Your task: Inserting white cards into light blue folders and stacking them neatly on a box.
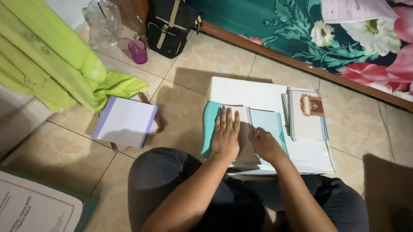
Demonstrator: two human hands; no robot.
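Left hand (226,136) lies flat, fingers spread, on teal booklet (262,128); right hand (263,143) curled on its page

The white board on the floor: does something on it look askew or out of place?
Nothing is damaged or spilled. Only the teal sheet under the left hand curls over the white board's left edge.

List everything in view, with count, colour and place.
white board: 1, white, floor centre
teal card: 1, teal, on the board under the hands
card stack: 1, white with red emblem, board's right side
notebook: 1, white, floor left
cloth: 1, lime green, upper left
cup: 1, purple, top
bag: 1, black, top
mattress: 1, teal floral, upper right
left hand: flat on card
right hand: on card
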